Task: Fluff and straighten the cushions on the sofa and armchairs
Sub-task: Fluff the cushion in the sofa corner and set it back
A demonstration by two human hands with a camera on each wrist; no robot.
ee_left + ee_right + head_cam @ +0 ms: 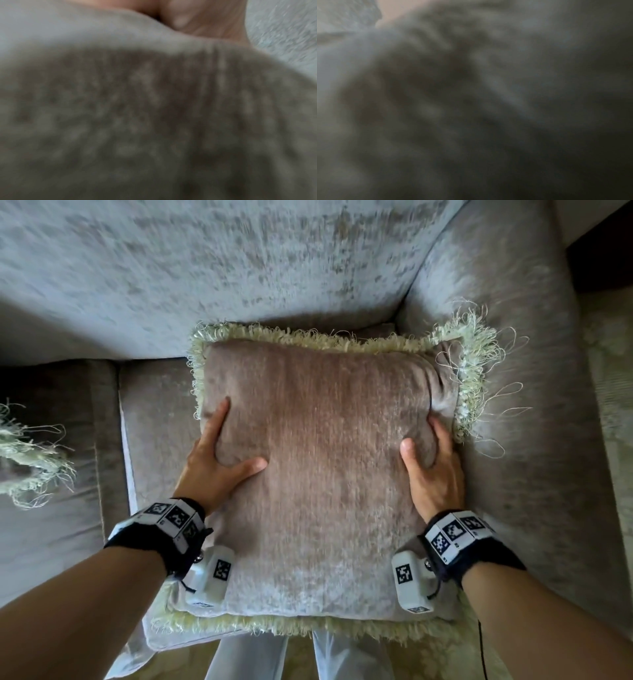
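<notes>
— Where's the cushion point(318, 474)?
— Fringed, it lies flat on the sofa point(239, 268) seat, in the corner beside the armrest point(513, 371).
— Hands?
— My left hand point(215, 463) and right hand point(435, 474) grip its sides, thumbs on top.

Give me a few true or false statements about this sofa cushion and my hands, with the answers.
1. The left hand and the right hand both grip the cushion. True.
2. The cushion's edge is plain. False: a pale fringe runs round it.
3. The cushion lies beside the armrest. True.
4. Both wrists are bare. False: each wears a black band with markers.
5. A second fringed cushion shows at the left edge. True.
</notes>
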